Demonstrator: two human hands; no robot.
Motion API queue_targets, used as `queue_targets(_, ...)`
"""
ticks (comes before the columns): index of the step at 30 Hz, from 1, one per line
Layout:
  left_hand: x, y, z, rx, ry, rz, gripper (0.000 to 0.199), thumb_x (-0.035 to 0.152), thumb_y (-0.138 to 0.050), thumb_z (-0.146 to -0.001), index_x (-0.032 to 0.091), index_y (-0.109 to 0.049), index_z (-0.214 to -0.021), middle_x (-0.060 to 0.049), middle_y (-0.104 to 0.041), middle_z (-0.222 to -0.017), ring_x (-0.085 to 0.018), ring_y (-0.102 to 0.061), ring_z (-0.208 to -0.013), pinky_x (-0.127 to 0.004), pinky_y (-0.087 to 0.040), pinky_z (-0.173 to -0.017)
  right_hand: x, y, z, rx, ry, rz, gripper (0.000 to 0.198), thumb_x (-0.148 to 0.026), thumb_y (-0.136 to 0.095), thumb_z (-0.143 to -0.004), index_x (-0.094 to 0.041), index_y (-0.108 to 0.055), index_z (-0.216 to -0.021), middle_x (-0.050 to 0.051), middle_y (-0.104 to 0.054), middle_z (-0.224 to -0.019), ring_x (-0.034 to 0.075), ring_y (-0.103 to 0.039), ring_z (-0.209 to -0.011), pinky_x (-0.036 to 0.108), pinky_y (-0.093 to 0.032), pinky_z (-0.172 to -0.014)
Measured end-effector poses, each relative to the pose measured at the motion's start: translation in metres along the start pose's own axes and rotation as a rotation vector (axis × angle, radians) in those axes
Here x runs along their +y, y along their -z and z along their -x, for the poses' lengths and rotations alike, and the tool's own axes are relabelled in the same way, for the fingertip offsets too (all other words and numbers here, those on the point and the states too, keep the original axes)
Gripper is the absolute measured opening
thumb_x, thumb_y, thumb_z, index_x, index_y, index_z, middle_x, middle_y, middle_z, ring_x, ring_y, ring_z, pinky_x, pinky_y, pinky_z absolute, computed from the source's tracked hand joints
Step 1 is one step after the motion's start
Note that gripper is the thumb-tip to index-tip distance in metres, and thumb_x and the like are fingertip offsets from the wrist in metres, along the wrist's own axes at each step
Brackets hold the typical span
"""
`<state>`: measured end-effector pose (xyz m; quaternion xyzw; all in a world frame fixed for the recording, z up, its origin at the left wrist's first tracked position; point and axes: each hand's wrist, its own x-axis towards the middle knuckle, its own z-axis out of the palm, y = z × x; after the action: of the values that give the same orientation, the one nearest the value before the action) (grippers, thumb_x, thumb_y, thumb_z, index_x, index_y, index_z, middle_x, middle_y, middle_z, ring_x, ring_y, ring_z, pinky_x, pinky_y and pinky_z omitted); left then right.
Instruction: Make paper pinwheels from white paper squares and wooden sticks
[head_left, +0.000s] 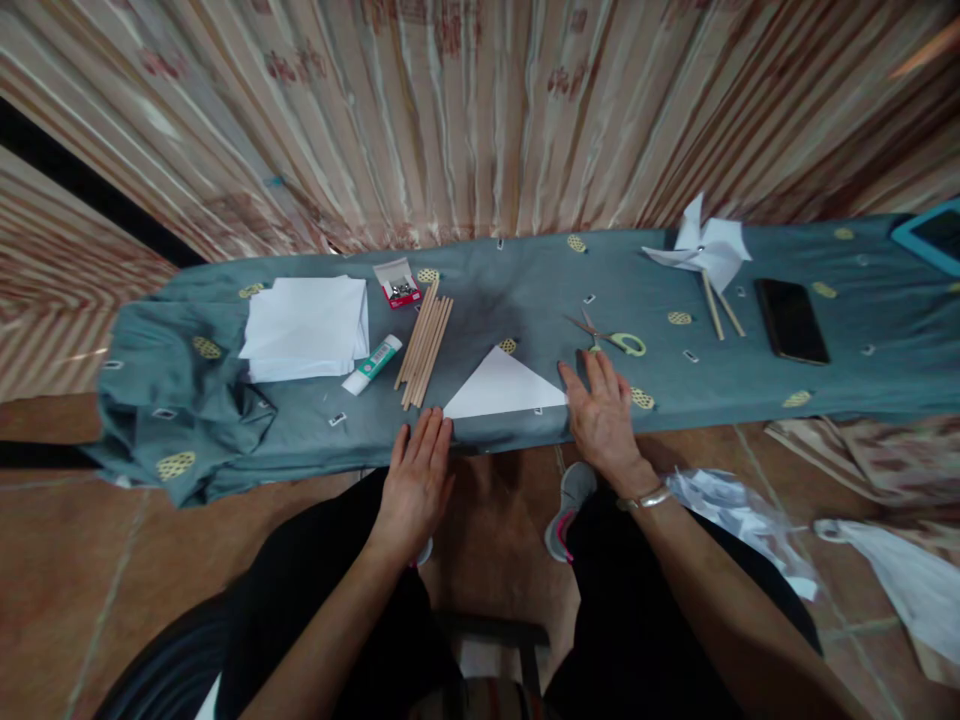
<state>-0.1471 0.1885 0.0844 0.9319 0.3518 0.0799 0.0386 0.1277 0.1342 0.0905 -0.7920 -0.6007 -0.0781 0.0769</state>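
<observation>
White folded paper triangle (501, 388) lay flat near the close edge of the table (517, 290), which was draped in grey-green printed cloth; its long side faced the person and its peak pointed away. The left hand (418, 472) was stretched out palm down, fingers nearly together, tips at the left corner. The right hand (602, 420) was more spread, its fingertips at the right corner and just short of the scissors with pale green handles (630, 344). Neither hand pinched anything; how hard they pressed could not be told.

The step in hand seemed to be flattening the fold, judging by the pose. Doing it well called for matching the upper layers exactly at the peak, anchoring one corner and running a firm fingertip along the long side. The bundle of slim, light wooden sticks (424, 345), near the left corner, was best left undisturbed, and the soft cloth best kept smooth underneath.
</observation>
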Motion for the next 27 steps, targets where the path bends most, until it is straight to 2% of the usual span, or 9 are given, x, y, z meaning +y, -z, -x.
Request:
queue_targets(4,0.001,-0.003,0.003,0.059,-0.002,0.008,0.068,0.018,-0.047,-0.089,0.007,-0.02,-0.15,-0.021,-0.033,-0.153,-0.03,-0.026,-0.144,-0.052,-0.025,-0.115,0.01,0.002,-0.005,0.068,-0.039,-0.054,0.046,-0.011,-0.038,-0.091,-0.009,-0.051,-0.135,0.023,-0.046,-0.143,0.033,-0.035,-0.138,0.051,-0.032,-0.107)
queue_targets(7,0.004,-0.006,0.003,0.082,0.009,0.023,0.071,0.019,-0.048,-0.089,0.008,-0.015,-0.151,-0.022,-0.032,-0.153,-0.031,-0.024,-0.145,-0.054,-0.024,-0.114,0.006,0.001,-0.011,0.088,-0.024,-0.209,0.042,-0.023,-0.036,-0.096,-0.011,-0.054,-0.132,0.02,-0.049,-0.141,0.029,-0.04,-0.135,0.048,-0.035,-0.107)
queue_targets(10,0.006,-0.007,0.002,0.097,0.027,0.021,0.071,0.018,-0.048,-0.089,0.007,-0.013,-0.151,-0.022,-0.032,-0.153,-0.032,-0.024,-0.145,-0.055,-0.024,-0.114,-0.006,-0.001,-0.018,0.034,0.0,-0.345,0.037,-0.035,-0.044,-0.095,-0.015,-0.064,-0.12,0.017,-0.052,-0.139,0.03,-0.043,-0.133,0.05,-0.036,-0.106)
queue_targets(14,0.007,-0.008,0.002,0.102,0.034,0.034,0.071,0.018,-0.047,-0.09,0.008,-0.012,-0.151,-0.023,-0.033,-0.152,-0.031,-0.025,-0.144,-0.056,-0.024,-0.114,-0.016,-0.003,-0.025,0.015,-0.006,-0.512,0.026,-0.03,-0.057,-0.088,-0.017,-0.07,-0.106,0.014,-0.061,-0.131,0.027,-0.052,-0.126,0.046,-0.039,-0.107)
queue_targets(18,0.008,-0.008,0.001,0.121,0.05,0.113,0.067,0.02,-0.047,-0.091,0.012,-0.016,-0.151,-0.022,-0.034,-0.152,-0.031,-0.025,-0.145,-0.057,-0.023,-0.114,-0.017,0.0,-0.031,0.077,-0.09,-0.719,0.014,-0.025,-0.059,-0.082,-0.021,-0.073,-0.085,0.008,-0.068,-0.12,0.024,-0.062,-0.114,0.041,-0.044,-0.103)
queue_targets(22,0.01,-0.001,-0.007,0.198,0.116,0.325,0.058,0.028,-0.045,-0.094,0.021,-0.026,-0.148,-0.017,-0.032,-0.154,-0.027,-0.023,-0.146,-0.056,-0.022,-0.116,-0.011,0.006,-0.04,0.117,-0.232,-0.988,0.012,-0.031,-0.064,-0.076,-0.022,-0.072,-0.077,0.007,-0.071,-0.114,0.024,-0.065,-0.107,0.043,-0.044,-0.101)
queue_targets(25,0.008,0.011,-0.023,0.279,0.233,0.635,0.054,0.036,-0.044,-0.095,0.022,-0.033,-0.146,-0.013,-0.029,-0.156,-0.023,-0.024,-0.146,-0.047,-0.022,-0.118,-0.001,0.014,-0.047,0.144,-0.26,-1.168,0.016,-0.035,-0.067,-0.073,-0.021,-0.073,-0.079,0.009,-0.068,-0.122,0.026,-0.06,-0.118,0.046,-0.04,-0.104)
queue_targets(27,0.003,0.02,-0.04,0.299,0.354,0.882,0.055,0.044,-0.043,-0.094,0.02,-0.039,-0.143,-0.013,-0.037,-0.153,-0.023,-0.031,-0.143,-0.043,-0.024,-0.118,0.004,0.019,-0.051,0.146,-0.268,-1.254,0.016,-0.035,-0.069,-0.072,-0.021,-0.073,-0.078,0.01,-0.064,-0.128,0.028,-0.055,-0.124,0.047,-0.039,-0.105)
